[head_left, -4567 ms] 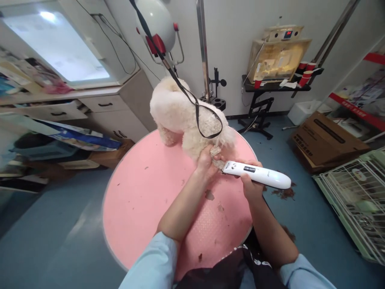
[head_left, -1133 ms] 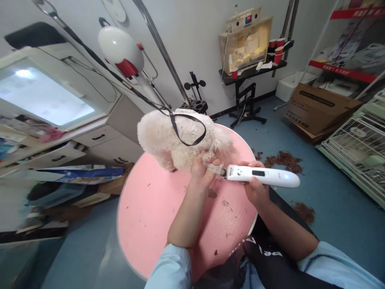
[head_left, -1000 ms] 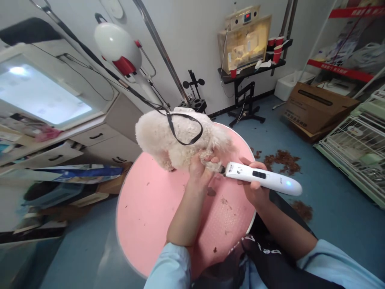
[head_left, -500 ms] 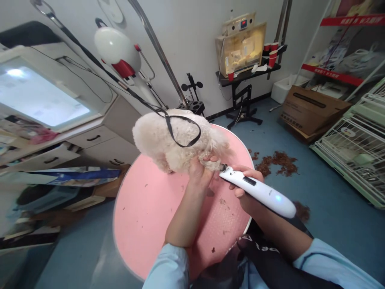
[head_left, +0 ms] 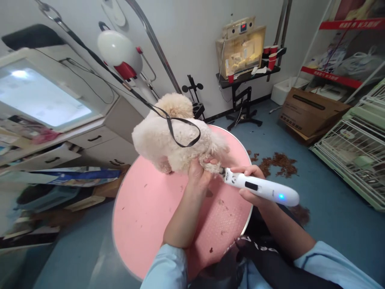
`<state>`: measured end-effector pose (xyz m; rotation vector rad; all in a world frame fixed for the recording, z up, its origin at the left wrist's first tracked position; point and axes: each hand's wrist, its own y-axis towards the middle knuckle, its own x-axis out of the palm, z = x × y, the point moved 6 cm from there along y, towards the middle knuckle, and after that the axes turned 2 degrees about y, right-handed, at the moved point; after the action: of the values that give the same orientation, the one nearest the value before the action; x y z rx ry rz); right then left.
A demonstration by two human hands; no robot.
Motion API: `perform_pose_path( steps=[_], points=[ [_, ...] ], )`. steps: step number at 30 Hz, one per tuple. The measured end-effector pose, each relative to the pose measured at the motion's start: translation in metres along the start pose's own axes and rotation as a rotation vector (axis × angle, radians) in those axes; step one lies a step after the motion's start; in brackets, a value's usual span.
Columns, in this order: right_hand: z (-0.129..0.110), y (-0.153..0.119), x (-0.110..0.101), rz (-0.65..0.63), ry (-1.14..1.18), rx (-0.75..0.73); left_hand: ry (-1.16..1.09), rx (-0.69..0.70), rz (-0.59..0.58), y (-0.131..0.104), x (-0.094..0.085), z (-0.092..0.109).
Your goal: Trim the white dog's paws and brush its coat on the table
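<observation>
Centre frame, I see dog (head_left: 185, 134) newly head-up, maybe less steady; left hand (head_left: 199, 173) grips paw (head_left: 214, 167), right hand (head_left: 255, 171) clipper (head_left: 264, 190).

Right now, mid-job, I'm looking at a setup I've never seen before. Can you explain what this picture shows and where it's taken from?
There's no machine arm here: these are a person's two bare hands, seen from a camera worn on that person's head, looking forward and down. The left hand grips a leg of a curly white dog. The right hand holds a white clipper with a blue light, its tip at the paw; I can't tell whether the blades touch. The dog is on a round pink table with small dark scraps scattered on it. A black strap lies looped over its back.
</observation>
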<state>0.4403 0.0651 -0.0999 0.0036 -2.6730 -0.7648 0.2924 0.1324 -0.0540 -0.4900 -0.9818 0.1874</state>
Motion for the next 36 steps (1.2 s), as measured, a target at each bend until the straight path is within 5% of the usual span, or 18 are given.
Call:
perform_pose_path(
  steps=[12,17,22,36],
  points=[
    [0.019,-0.001,-0.015,-0.167,0.425,0.364,0.046,-0.129,-0.067,-0.014,0.004,-0.006],
    [-0.011,-0.001,-0.034,-0.131,0.173,0.074,0.006,-0.135,-0.074,-0.015,0.014,-0.014],
    [-0.036,0.001,-0.020,-0.375,-0.126,-0.220,0.024,-0.132,-0.060,-0.016,0.014,-0.017],
    [-0.036,0.011,-0.009,-0.509,-0.073,-0.151,0.132,-0.003,-0.033,-0.003,-0.002,-0.012]
  ],
)
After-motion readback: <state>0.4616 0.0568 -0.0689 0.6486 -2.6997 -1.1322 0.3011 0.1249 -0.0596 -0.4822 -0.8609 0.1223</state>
